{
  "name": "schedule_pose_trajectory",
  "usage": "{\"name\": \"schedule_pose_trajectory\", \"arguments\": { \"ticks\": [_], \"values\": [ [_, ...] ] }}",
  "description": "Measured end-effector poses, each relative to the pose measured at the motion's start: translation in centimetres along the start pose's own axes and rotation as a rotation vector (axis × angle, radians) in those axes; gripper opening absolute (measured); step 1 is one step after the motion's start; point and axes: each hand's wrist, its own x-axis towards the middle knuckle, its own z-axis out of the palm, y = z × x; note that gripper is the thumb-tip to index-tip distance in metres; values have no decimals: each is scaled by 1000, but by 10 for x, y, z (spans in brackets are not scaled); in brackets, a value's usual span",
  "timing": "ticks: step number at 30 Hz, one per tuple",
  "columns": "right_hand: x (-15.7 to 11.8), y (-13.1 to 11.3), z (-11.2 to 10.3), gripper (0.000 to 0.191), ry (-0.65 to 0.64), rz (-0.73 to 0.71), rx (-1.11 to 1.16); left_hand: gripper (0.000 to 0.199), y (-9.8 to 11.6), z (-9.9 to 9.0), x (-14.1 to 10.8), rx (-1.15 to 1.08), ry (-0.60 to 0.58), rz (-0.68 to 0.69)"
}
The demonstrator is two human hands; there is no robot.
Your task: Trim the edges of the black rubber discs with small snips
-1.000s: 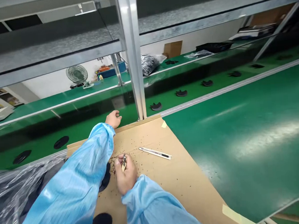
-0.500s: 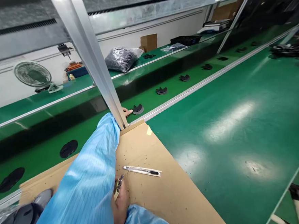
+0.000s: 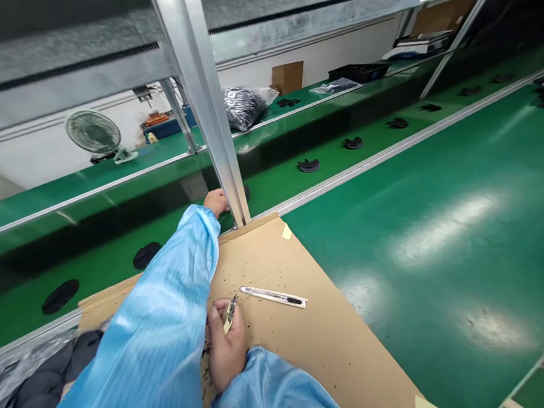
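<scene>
My left hand (image 3: 216, 201) reaches over the green belt, at the left of a metal post (image 3: 223, 139) that hides its fingertips. Just past the post shows the edge of a black curved piece (image 3: 247, 192), which has shifted along with this hand, so the hand seems closed on it. Low in the middle, my right hand (image 3: 228, 347) is wrapped around small nippers (image 3: 230, 314), their metal jaws pointing up. Beside it on the cardboard (image 3: 273, 347) lies a slim utility knife (image 3: 273, 296). Dark crumbs are scattered around both.
More black pieces (image 3: 309, 165) lie spaced along the belt (image 3: 280, 185). Several dark rounded pieces (image 3: 38, 388) are heaped with clear plastic at lower left. A fan (image 3: 94, 132) and a stuffed bag (image 3: 245, 106) stand on the back shelf. A shiny green table (image 3: 387, 252) extends right.
My left hand has drawn back leftward behind the post, and the black curved piece it touched has come along. My right hand shows more fully, still around the nippers. The view has shifted.
</scene>
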Motion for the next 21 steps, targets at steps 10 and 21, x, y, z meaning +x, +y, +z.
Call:
{"name": "schedule_pose_trajectory", "arguments": {
  "ticks": [10,21],
  "values": [
    [10,-5,4,26,-134,-107,-23,9,24,-166,-149,-314,454,-165],
    [-1,1,-10,48,-465,-365,-245,19,-46,-193,-360,-860,357,-228]
  ]
}}
